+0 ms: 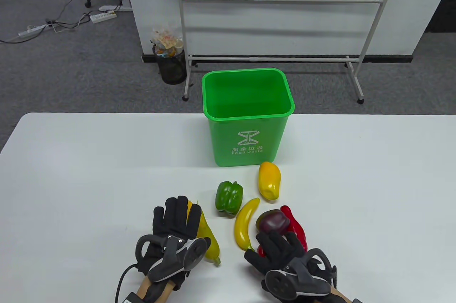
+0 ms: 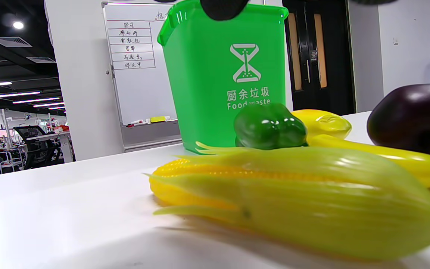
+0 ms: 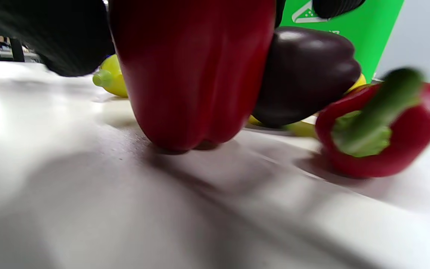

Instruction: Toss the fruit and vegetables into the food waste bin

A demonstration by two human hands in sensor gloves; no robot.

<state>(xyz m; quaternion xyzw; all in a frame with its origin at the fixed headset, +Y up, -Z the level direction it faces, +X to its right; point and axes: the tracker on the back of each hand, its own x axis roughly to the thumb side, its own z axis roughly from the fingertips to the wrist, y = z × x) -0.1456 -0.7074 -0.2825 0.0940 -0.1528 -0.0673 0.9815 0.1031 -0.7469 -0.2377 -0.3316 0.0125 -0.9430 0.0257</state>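
The green food waste bin [image 1: 245, 117] stands open at the table's middle; it also shows in the left wrist view [image 2: 222, 74]. In front of it lie a yellow mango [image 1: 269, 180], a green pepper [image 1: 229, 198], a banana [image 1: 245, 223], a dark purple eggplant [image 1: 273, 222] and a long red pepper [image 1: 297, 228]. My left hand [image 1: 176, 210] lies flat, fingers spread, over a corn cob [image 1: 208, 242], which rests on the table [image 2: 293, 198]. My right hand [image 1: 270, 246] lies over a red bell pepper [image 3: 192, 74] standing on the table, thumb [image 3: 50, 37] beside it.
The white table [image 1: 89, 174] runs wide to the left and right of the produce. Behind it stand a whiteboard frame [image 1: 278, 57] and a black mesh bin [image 1: 172, 66] on the floor. The bin's inside looks bare.
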